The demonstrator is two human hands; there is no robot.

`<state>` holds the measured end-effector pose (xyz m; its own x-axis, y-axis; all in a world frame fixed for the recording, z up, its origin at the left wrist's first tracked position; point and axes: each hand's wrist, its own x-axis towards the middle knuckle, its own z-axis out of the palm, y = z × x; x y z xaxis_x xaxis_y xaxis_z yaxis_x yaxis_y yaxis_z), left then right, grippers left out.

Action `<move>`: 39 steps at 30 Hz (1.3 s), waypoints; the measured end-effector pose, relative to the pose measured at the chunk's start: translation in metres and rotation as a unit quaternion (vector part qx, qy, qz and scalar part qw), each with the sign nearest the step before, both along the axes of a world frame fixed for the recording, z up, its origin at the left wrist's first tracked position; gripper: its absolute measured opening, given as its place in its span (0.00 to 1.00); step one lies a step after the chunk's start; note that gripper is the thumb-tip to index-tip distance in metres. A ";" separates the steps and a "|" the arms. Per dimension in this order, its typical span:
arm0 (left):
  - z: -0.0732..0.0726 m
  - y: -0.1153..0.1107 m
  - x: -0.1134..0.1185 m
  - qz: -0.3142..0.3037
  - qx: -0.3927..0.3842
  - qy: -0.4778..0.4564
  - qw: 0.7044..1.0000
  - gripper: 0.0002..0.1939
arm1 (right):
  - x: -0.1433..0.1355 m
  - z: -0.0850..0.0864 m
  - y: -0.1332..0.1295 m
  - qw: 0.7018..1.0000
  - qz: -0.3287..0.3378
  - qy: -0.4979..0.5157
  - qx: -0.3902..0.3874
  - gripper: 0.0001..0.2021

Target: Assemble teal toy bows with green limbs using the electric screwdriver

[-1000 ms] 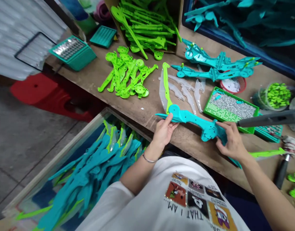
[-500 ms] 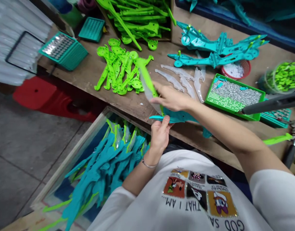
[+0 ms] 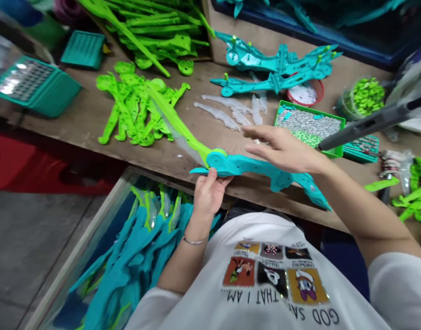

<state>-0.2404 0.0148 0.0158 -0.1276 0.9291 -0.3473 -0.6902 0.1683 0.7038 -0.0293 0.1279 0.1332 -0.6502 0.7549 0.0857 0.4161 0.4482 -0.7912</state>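
My left hand (image 3: pixel 208 195) grips one end of a long teal plastic part (image 3: pixel 258 166) near the table's front edge, thumb on top. A bright green arm (image 3: pixel 179 126) with a clear blade-like piece (image 3: pixel 178 135) along its side joins the teal part at its round end and slants up to the left. My right hand (image 3: pixel 281 145) is off the part, hovering just above its middle with fingers stretched out and nothing in them. Beyond it, several loose clear pieces (image 3: pixel 219 115) lie on the table.
Green arms (image 3: pixel 138 107) lie piled at left; more fill a box (image 3: pixel 212 46) behind. Teal parts (image 3: pixel 258 59) lie at the back. A green tray (image 3: pixel 278 126) of screws sits right, under a dark grey screwdriver (image 3: pixel 372 120). A bin (image 3: pixel 76 233) of assembled pieces stands below left.
My right hand has left the green arm and moved right, its fingers opening. The green arm now tilts further left, its joint with the teal part in plain sight. The camera view has shifted right.
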 end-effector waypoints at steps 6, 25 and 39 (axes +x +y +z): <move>-0.011 0.018 0.001 0.046 0.029 0.003 0.999 0.15 | 0.087 0.006 -0.078 0.978 -0.173 -0.112 -0.030 0.32; -0.017 0.030 0.022 0.006 0.071 0.077 0.995 0.18 | 0.068 -0.041 -0.114 0.959 -0.243 -0.058 0.132 0.18; -0.011 0.004 0.033 0.039 -0.110 0.168 0.979 0.17 | 0.165 -0.114 -0.115 0.920 -0.278 -0.256 0.106 0.21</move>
